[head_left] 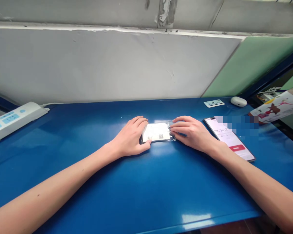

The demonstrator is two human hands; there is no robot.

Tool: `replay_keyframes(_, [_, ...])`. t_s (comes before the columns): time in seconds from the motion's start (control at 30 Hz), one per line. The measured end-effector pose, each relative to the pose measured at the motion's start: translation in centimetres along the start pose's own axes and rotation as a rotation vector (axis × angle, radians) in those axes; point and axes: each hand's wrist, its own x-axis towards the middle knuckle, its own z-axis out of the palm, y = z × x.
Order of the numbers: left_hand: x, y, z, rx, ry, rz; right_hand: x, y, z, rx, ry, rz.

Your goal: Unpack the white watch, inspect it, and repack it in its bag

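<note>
Packet (156,131) with a white face lies flat on the blue table (127,195), the left hand (131,135) grasping its left end, thumb (145,147) at the near edge and fingers (139,121) over the far one, seemingly to steady it. I cannot tell whether the right hand (191,131) pinches the clear right end or merely touches it; a phone (231,138) lies face up beyond, perhaps so its timer can be read.

My bare left hand (130,138) holds one end of a flat rectangular packet with white label (156,131) on the shiny blue table (136,188). My bare right hand (193,131) is at its clear plastic end.
</note>
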Motion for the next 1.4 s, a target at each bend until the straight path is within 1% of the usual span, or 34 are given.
replay_keyframes(0.13, [-0.1, -0.1, 0.0, 0.011, -0.027, -0.001, -0.1, 0.4, -0.3, 0.091, -0.124, 0.101])
replay_keyframes(0.2, [-0.1, 0.0, 0.0, 0.009, -0.034, -0.007, -0.2, 0.5, -0.5, 0.120, -0.187, 0.125])
replay_keyframes(0.3, [-0.1, 0.0, 0.0, -0.011, -0.039, -0.020, -0.1, 0.5, -0.7, 0.111, -0.223, 0.136])
replay_keyframes(0.43, [-0.1, 0.1, 0.0, -0.012, -0.083, -0.043, 0.0, 0.2, -0.7, 0.111, -0.215, 0.141])
replay_keyframes(0.53, [0.0, 0.0, 0.1, 0.009, -0.114, -0.042, 0.1, -0.1, -0.5, 0.105, -0.199, 0.119])
replay_keyframes(0.67, [0.0, -0.2, 0.2, 0.017, -0.097, -0.034, 0.0, -0.3, -0.1, 0.071, -0.147, 0.101])
replay_keyframes(0.8, [-0.1, -0.3, 0.3, 0.013, -0.082, -0.028, -0.2, -0.5, 0.1, 0.084, -0.111, 0.123])
replay_keyframes(1.07, [0.0, -0.2, 0.3, -0.052, -0.069, -0.008, -0.3, -0.7, 0.4, 0.208, -0.143, 0.194])
replay_keyframes(1.27, [0.0, -0.2, 0.2, -0.066, -0.065, -0.006, -0.3, -1.0, 0.8, 0.325, -0.119, 0.262])
replay_keyframes(1.4, [0.0, 0.0, 0.1, -0.053, -0.075, -0.005, -0.2, -1.2, 0.7, 0.323, -0.121, 0.239])
